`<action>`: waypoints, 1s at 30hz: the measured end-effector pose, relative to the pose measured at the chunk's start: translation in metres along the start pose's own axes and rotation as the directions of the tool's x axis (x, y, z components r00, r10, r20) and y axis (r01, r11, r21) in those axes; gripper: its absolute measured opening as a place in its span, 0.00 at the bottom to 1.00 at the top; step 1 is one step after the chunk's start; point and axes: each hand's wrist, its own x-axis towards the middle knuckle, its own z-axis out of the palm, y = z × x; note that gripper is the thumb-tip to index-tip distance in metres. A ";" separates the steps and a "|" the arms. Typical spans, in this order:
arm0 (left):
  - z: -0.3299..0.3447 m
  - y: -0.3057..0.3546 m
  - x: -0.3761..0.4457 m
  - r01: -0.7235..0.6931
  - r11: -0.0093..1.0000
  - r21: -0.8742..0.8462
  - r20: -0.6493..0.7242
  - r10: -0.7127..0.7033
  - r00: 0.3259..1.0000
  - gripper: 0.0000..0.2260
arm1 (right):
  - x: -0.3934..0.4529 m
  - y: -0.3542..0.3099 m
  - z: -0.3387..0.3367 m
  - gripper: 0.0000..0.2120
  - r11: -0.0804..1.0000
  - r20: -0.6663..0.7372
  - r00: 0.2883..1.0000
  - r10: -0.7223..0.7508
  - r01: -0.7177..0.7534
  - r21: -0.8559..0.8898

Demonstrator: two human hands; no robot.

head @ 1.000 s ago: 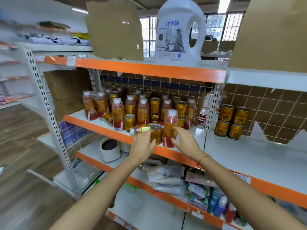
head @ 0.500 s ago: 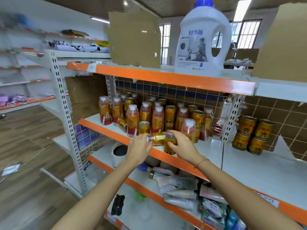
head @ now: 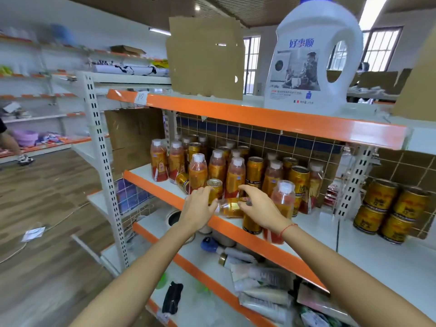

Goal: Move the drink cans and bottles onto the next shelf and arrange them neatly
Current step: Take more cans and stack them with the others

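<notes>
Cans and bottles crowd the middle shelf, which has an orange front edge, in the left bay; most stand upright, bottles with white caps mixed among gold cans. At the far left of the group 2 bottles stand side by side, and just right of them a tilted can leans among the bottles. The left hand reaches over the shelf edge, its fingers curled beside an upright can and touching the end of a fallen bottle that lies on its side along the front edge. I cannot tell whether these fingers grip anything. The right hand, a red string at its wrist, is over the other end of the fallen bottle, fingers bent and spread above it; whether they clamp on it I cannot tell. Below this hand a front can stands at the edge, and just right of it a front bottle stands upright. Past the upright post, in the right bay, 4 stacked cans sit 2 on 2 on the next shelf. Above, on the top shelf, a cardboard sheet stands left of a white jug.
</notes>
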 end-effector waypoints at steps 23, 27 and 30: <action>0.002 -0.045 0.123 -0.223 0.956 -0.191 0.223 0.264 0.938 0.29 | 0.085 0.021 -0.014 0.23 0.909 -0.160 0.916 0.368 -0.390 -0.149; 0.014 -0.046 0.136 -0.232 0.959 -0.161 0.350 0.275 0.895 0.33 | 0.097 0.027 -0.024 0.25 0.882 -0.164 0.893 0.419 -0.443 -0.160; 0.022 -0.044 0.147 -0.195 0.960 -0.202 0.409 0.264 0.873 0.35 | 0.111 0.030 -0.031 0.27 0.881 -0.133 0.896 0.425 -0.442 -0.165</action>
